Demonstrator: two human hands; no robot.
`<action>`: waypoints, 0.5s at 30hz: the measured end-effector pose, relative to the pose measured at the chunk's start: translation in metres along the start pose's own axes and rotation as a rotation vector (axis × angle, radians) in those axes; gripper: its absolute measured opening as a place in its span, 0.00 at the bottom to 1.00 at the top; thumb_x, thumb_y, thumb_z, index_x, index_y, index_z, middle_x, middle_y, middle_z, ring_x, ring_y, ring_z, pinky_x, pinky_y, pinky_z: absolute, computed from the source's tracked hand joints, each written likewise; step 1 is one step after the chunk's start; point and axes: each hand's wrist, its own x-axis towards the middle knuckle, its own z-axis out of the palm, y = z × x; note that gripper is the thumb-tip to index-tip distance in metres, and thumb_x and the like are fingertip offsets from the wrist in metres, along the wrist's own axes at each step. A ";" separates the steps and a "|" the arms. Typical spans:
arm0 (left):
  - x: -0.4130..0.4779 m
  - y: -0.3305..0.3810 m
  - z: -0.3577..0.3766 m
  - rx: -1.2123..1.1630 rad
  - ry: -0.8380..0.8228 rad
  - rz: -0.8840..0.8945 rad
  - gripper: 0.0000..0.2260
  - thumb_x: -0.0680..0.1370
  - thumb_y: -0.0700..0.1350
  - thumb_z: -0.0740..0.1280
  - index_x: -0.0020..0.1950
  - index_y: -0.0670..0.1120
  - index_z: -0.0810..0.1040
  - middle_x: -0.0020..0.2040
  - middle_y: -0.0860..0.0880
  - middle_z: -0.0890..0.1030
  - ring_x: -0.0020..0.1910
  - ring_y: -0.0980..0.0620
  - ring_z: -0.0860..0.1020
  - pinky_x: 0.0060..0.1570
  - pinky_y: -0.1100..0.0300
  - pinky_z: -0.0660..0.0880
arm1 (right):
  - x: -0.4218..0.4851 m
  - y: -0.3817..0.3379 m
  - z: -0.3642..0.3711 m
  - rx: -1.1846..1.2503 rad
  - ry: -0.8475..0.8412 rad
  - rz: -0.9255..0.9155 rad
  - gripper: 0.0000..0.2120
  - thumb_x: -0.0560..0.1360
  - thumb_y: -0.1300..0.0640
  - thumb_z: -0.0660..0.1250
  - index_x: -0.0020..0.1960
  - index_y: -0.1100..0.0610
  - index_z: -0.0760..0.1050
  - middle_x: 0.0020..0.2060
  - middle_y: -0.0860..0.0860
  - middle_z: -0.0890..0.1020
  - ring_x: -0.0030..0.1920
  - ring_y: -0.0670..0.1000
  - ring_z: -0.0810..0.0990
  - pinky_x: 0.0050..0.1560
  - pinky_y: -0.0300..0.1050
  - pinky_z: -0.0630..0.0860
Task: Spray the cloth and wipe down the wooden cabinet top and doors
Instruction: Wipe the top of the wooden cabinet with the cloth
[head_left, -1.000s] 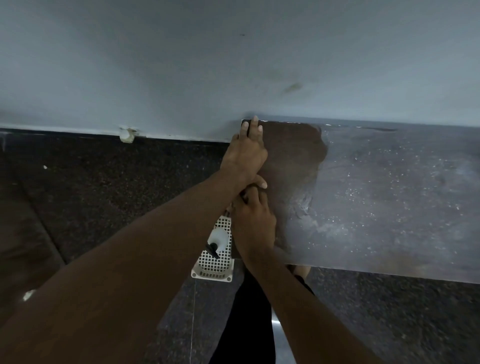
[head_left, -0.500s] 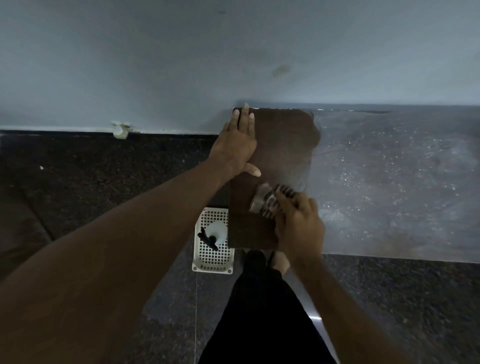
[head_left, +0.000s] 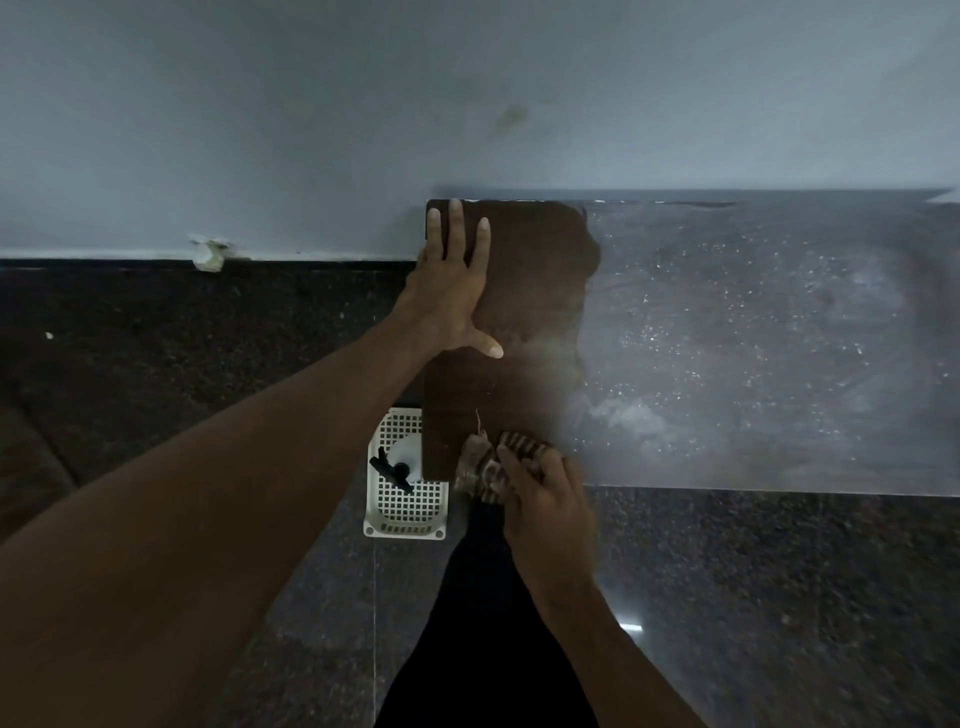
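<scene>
The wooden cabinet top (head_left: 727, 338) runs along the wall; its left end is dark brown and wiped, the rest is grey with dust. My left hand (head_left: 451, 280) lies flat, fingers straight, on the far left corner of the top. My right hand (head_left: 545, 499) grips a crumpled striped cloth (head_left: 480, 465) at the near edge of the top, close to the left end. A spray bottle (head_left: 400, 460) with a black trigger stands in a white basket on the floor, just left of the cabinet.
The white perforated basket (head_left: 408, 512) sits on the dark speckled floor (head_left: 208, 364) beside the cabinet's left side. A pale wall (head_left: 363, 104) rises behind. My leg in black (head_left: 483, 623) stands in front of the cabinet.
My right hand has swept the cloth from under my left hand rightward and then back toward the near edge. The wiped dark patch has grown. My left hand stays flat on the corner.
</scene>
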 end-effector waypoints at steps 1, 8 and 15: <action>0.001 0.002 -0.002 0.015 -0.008 -0.016 0.66 0.64 0.68 0.75 0.80 0.40 0.33 0.78 0.33 0.31 0.77 0.31 0.34 0.74 0.38 0.56 | -0.001 0.004 -0.003 -0.019 0.007 -0.031 0.23 0.64 0.60 0.80 0.59 0.53 0.82 0.51 0.54 0.80 0.46 0.58 0.79 0.33 0.51 0.81; 0.017 0.022 -0.013 0.019 -0.104 -0.110 0.70 0.60 0.61 0.81 0.77 0.33 0.33 0.75 0.26 0.34 0.75 0.25 0.37 0.74 0.37 0.57 | 0.068 0.020 -0.038 -0.034 0.103 0.115 0.20 0.72 0.60 0.75 0.63 0.52 0.80 0.53 0.56 0.78 0.50 0.59 0.76 0.38 0.55 0.81; 0.016 0.017 -0.005 -0.017 -0.073 -0.103 0.70 0.60 0.60 0.82 0.79 0.36 0.33 0.76 0.29 0.32 0.76 0.26 0.35 0.72 0.38 0.62 | 0.102 0.020 -0.048 -0.037 0.137 0.138 0.20 0.75 0.59 0.73 0.66 0.53 0.77 0.56 0.55 0.77 0.53 0.57 0.75 0.44 0.53 0.81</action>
